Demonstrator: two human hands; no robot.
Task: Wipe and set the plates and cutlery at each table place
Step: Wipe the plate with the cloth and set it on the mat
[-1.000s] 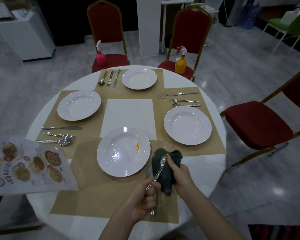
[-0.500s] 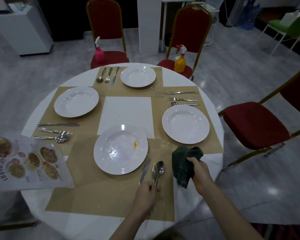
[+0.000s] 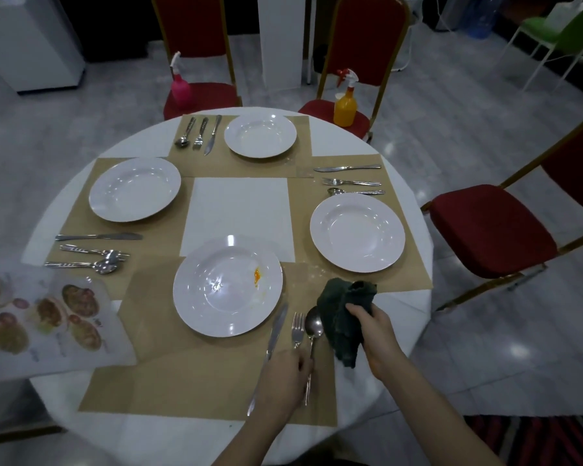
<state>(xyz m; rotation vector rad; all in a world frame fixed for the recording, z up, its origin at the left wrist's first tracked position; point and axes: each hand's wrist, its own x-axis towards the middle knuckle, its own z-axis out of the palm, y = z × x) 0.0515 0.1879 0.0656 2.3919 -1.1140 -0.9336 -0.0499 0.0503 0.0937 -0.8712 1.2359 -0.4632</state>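
Note:
The near white plate (image 3: 216, 307) carries an orange smear (image 3: 257, 274) on its right rim. Right of it on the brown placemat (image 3: 189, 385) lie a knife (image 3: 277, 329), a fork (image 3: 297, 326) and a spoon (image 3: 313, 322), side by side. My left hand (image 3: 283, 378) lies over their handles, its fingertips curled on the spoon's handle. My right hand (image 3: 374, 334) grips a crumpled dark green cloth (image 3: 342, 314) just right of the spoon's bowl.
Three more white plates sit at the left (image 3: 134, 189), far (image 3: 260, 135) and right (image 3: 357, 232) places, each with cutlery beside it. A picture menu (image 3: 41, 317) lies at the left edge. Pink (image 3: 180, 85) and orange (image 3: 345, 102) spray bottles stand on red chairs.
One second ago the spoon was held up and rubbed with the cloth. It now lies on the mat beside the fork. The cloth hand first swung right, then came back beside the spoon.

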